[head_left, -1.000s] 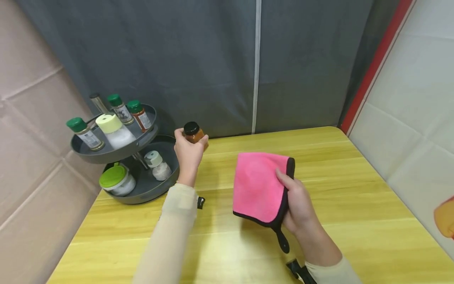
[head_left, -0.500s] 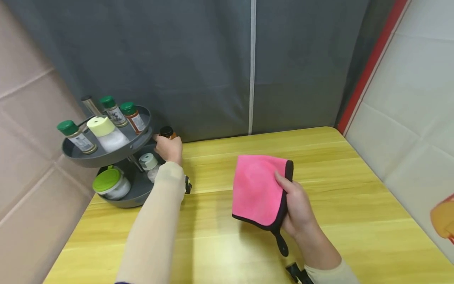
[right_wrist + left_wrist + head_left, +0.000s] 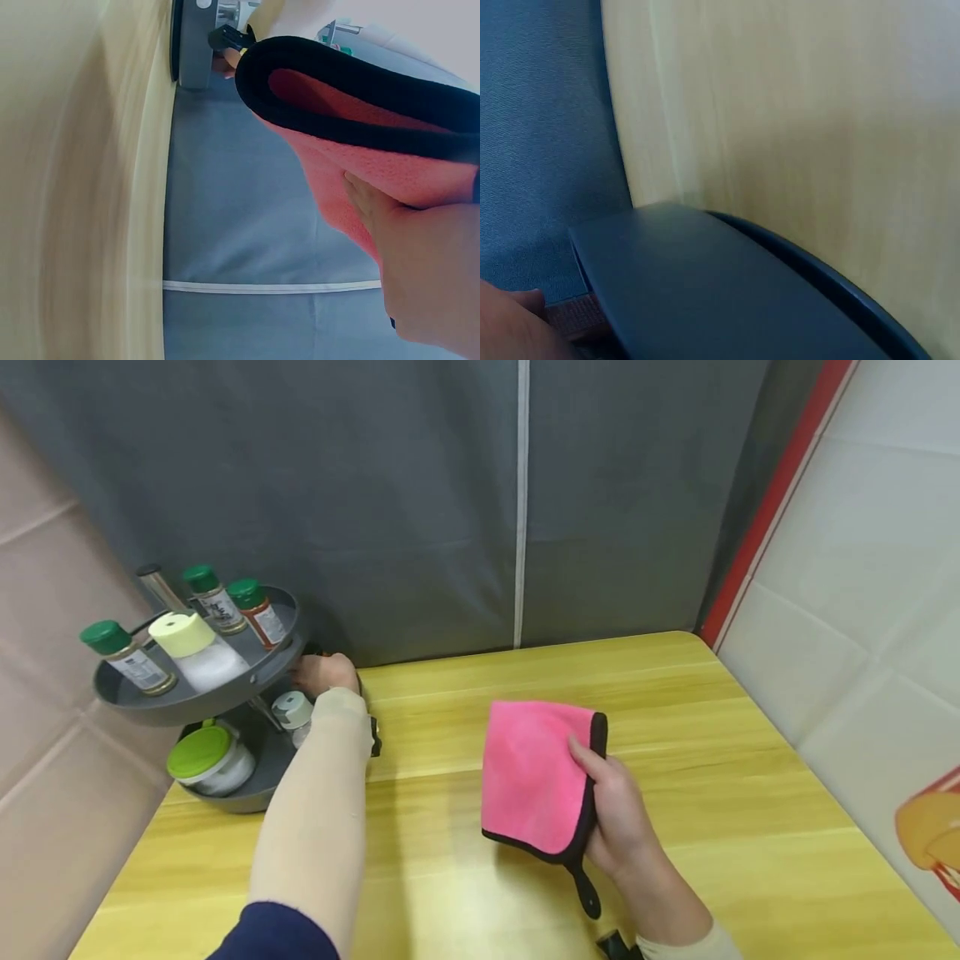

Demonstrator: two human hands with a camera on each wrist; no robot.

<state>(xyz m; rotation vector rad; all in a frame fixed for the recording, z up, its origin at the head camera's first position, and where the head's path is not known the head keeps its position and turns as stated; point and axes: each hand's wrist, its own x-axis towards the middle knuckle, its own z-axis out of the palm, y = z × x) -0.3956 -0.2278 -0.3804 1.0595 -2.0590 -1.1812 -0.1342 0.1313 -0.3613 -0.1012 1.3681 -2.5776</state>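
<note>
My left hand (image 3: 327,673) reaches between the tiers of a grey two-tier rack (image 3: 187,712), at the back of its lower tray. In the left wrist view its fingers touch a small reddish-brown jar (image 3: 577,315) behind the tray wall (image 3: 720,285). The jar's black lid is hidden now. In front of this hand stands a shaker with a whitish cap (image 3: 292,710). My right hand (image 3: 618,810) grips a folded pink cloth (image 3: 536,777) with black edging by its right side, thumb on top, above the table.
On the upper tray are several green-capped spice bottles (image 3: 258,614) and a yellow-capped shaker (image 3: 197,647). A green-lidded container (image 3: 210,760) sits on the lower tray. A grey curtain (image 3: 420,510) hangs behind the wooden table (image 3: 450,727); tiled walls flank it.
My left hand has carried the black-lidded jar leftward from over the table into the rack's lower tier. The right hand keeps its hold on the cloth. The view has shifted slightly right.
</note>
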